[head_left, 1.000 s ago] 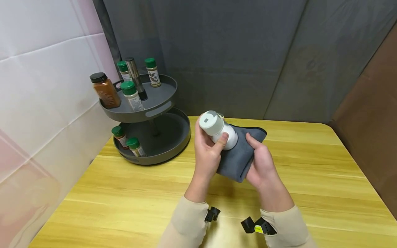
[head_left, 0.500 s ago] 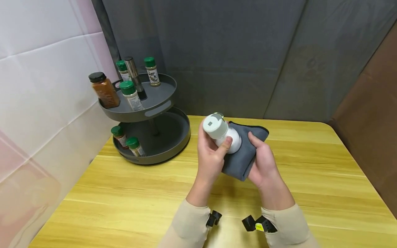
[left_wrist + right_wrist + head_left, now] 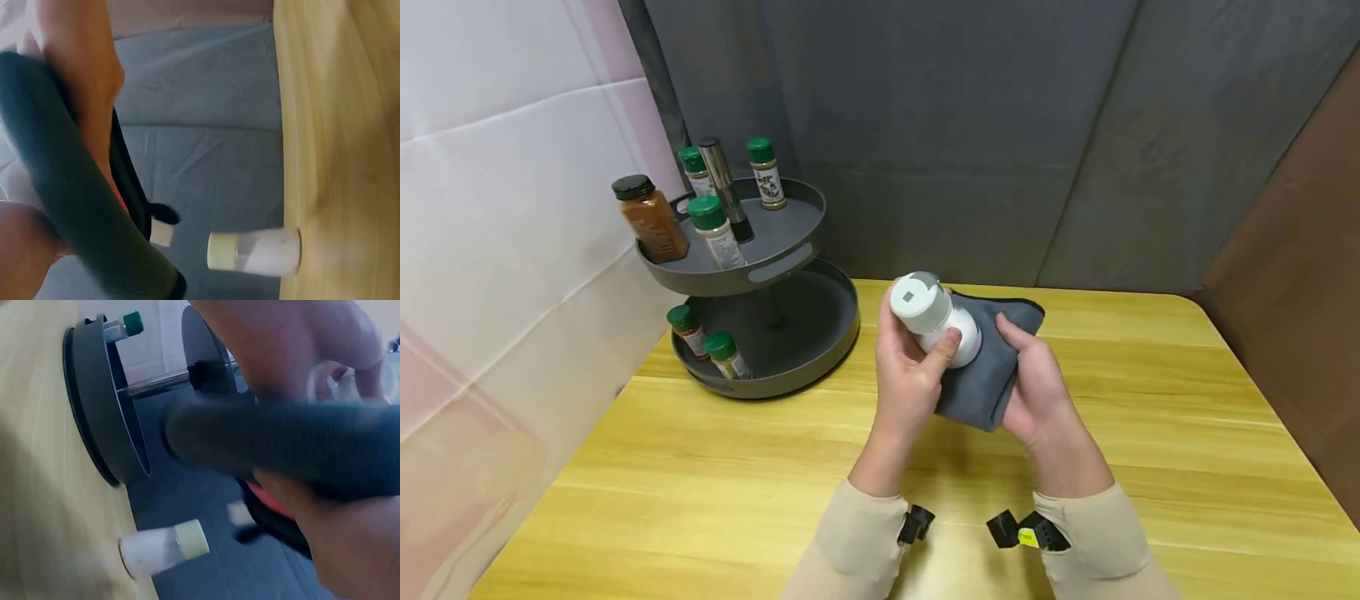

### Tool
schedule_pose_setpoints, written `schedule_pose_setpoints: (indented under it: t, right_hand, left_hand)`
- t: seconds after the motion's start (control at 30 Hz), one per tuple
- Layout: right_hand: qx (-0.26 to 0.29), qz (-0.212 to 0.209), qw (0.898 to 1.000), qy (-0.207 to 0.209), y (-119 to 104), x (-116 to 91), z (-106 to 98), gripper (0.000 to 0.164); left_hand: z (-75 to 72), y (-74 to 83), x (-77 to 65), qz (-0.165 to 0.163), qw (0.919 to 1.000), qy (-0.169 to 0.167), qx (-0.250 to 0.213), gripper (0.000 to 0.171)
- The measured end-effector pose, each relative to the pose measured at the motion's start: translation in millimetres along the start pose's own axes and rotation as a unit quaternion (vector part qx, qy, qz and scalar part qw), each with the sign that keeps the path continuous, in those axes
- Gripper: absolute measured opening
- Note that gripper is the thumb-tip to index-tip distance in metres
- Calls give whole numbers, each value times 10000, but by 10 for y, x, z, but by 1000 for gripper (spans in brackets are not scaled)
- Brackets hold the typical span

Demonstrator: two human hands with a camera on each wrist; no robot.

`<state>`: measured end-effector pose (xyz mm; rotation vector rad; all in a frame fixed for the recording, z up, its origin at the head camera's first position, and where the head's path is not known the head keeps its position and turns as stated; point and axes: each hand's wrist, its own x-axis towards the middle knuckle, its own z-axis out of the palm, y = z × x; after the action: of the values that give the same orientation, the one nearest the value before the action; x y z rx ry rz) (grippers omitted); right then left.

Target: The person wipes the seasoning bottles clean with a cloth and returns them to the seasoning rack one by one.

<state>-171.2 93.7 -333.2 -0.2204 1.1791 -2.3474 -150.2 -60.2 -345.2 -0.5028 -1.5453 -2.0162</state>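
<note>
In the head view my left hand (image 3: 906, 387) grips a white bottle (image 3: 961, 340) with a pale round cap, its thumb across the bottle's side. The bottle is tilted, cap toward the camera. A folded grey cloth (image 3: 973, 398) with a dark edge lies against the bottle's lower end. My right hand (image 3: 1039, 390) holds this cloth, thumb on top and the other fingers hidden beneath. Both wrist views show the cloth edge-on, as a thick blurred fold (image 3: 75, 181), and hide most of the held bottle.
A two-tier grey turntable rack (image 3: 775, 383) with several spice jars stands at the left. Beyond the hands, a pale-capped bottle of white contents (image 3: 150, 550) stands on the wooden table (image 3: 1150, 417). A grey curtain (image 3: 925, 142) hangs behind.
The left hand and bottle have shifted slightly right and down since a second ago, with little change in the last half second. Both hands keep their holds on bottle and cloth.
</note>
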Motion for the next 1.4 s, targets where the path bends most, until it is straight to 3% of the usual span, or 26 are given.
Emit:
schedule_pose_setpoints:
  t: [0.1, 0.2, 0.4, 0.53, 0.63, 0.77, 0.9, 1.1, 1.3, 1.4]
  right_hand:
    - [-6, 147, 9998, -151, -22, -78, -70, 46]
    - [176, -11, 9998, -89, -104, -129, -119, 39]
    - [144, -195, 9991, 353, -84, -65, -23, 53]
    - [-117, -26, 9997, 217, 26, -67, 26, 57]
    - [-216, 120, 9997, 13, 34, -134, -2, 50]
    - [-93, -56, 9999, 41, -38, -184, -50, 42]
    - [-56, -241, 9996, 153, -25, -130, -16, 52]
    - [-155, 44, 9998, 117, 126, -136, 78, 57]
    - [-239, 117, 9991, -322, -5, -267, -16, 51]
    - [-91, -78, 9997, -192, -72, -273, -31, 52]
  left_hand:
    - [-43, -7, 1, -8, 9999, 107, 27, 68]
    - [-60, -12, -2, -8, 9999, 150, 48, 67]
    - [-10, 18, -12, 102, 9999, 25, 63, 69]
    - [-21, 25, -2, 53, 10000, 39, 18, 69]
    - [-62, 20, 19, 90, 9999, 123, -72, 67]
    - [-80, 29, 18, 167, 9995, 193, -186, 65]
    - [-26, 40, -31, 79, 9997, 59, -233, 67]
    - [23, 68, -53, -10, 9997, -95, -205, 68]
    - [-25, 77, -36, 144, 9996, -75, -235, 68]
    - [-2, 82, -58, 212, 9992, -106, -331, 68]
